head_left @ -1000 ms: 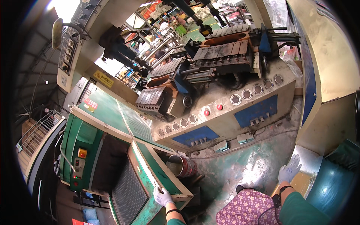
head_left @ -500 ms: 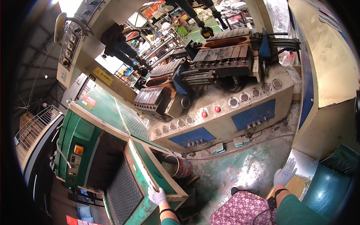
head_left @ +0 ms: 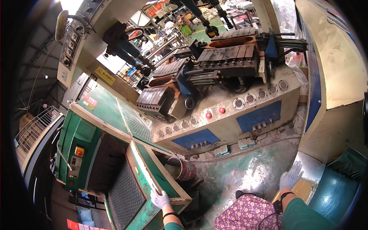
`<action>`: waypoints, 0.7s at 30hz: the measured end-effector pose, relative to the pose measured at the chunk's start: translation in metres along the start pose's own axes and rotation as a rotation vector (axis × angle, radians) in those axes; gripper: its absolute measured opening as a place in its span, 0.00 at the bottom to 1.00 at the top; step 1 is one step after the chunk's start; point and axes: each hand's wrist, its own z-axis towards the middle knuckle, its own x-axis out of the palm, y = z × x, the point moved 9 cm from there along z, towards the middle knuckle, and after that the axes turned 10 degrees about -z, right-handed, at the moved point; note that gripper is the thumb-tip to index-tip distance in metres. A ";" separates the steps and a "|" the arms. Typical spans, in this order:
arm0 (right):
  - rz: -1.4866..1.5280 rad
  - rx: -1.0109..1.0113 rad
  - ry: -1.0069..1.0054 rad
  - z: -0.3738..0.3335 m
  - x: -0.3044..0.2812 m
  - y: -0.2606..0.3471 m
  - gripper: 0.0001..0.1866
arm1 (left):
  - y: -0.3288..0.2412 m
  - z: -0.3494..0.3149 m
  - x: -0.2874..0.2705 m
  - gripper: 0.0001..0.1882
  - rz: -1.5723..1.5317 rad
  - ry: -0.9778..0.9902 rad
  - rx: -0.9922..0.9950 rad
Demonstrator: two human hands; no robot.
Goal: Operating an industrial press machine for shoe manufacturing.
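My left hand (head_left: 160, 199), in a white glove, rests on the pale front edge of a green machine (head_left: 140, 163). Its fingers point forward along that edge, slightly apart, and hold nothing that I can see. My right hand (head_left: 290, 177), also gloved in white, is open with fingers stretched out. It is over a shiny metal surface (head_left: 309, 165) and beside a tan, box-like thing (head_left: 302, 190); whether it touches either, I cannot tell. Inside the green machine's opening lies a dark dotted bed (head_left: 127, 195).
Ahead stands a large beige press (head_left: 230, 115) with red buttons, round gauges and clamped moulds. A bucket (head_left: 185, 170) sits between the machines. At right are a beige cabinet (head_left: 337, 126) and a glossy blue-green surface (head_left: 333, 193). A purple floral apron (head_left: 245, 214) covers my lap.
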 end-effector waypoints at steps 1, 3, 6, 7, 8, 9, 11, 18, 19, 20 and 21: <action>0.005 -0.005 0.005 0.000 0.001 0.002 0.45 | 0.005 0.000 0.004 0.32 0.004 0.005 0.000; 0.015 -0.007 0.005 0.000 0.000 0.002 0.45 | 0.010 -0.001 0.003 0.30 -0.007 -0.040 0.004; 0.040 -0.010 -0.014 -0.002 -0.004 0.003 0.45 | 0.012 -0.002 0.000 0.31 0.019 -0.087 0.016; 0.055 -0.011 -0.010 -0.003 -0.005 0.003 0.45 | 0.014 -0.001 -0.001 0.31 0.020 -0.088 0.015; 0.066 -0.003 -0.006 -0.003 -0.006 -0.001 0.45 | 0.006 -0.001 0.001 0.31 0.002 -0.035 -0.005; 0.062 0.006 -0.006 -0.001 0.000 -0.003 0.45 | 0.001 -0.002 0.004 0.32 -0.015 0.020 -0.026; 0.032 0.007 -0.060 0.003 0.004 -0.003 0.45 | 0.001 -0.002 0.006 0.33 -0.010 0.032 -0.045; 0.058 -0.003 -0.014 -0.001 -0.001 0.002 0.45 | 0.009 -0.002 -0.002 0.31 -0.005 -0.030 -0.036; 0.054 0.002 -0.012 -0.001 -0.001 0.000 0.45 | 0.002 -0.002 -0.002 0.30 -0.022 -0.006 -0.036; 0.049 0.007 -0.009 -0.001 0.000 -0.001 0.45 | -0.003 -0.002 -0.001 0.29 -0.039 0.017 -0.036; 0.045 0.010 -0.008 0.000 0.001 -0.003 0.45 | -0.002 -0.003 0.003 0.29 -0.039 0.022 -0.035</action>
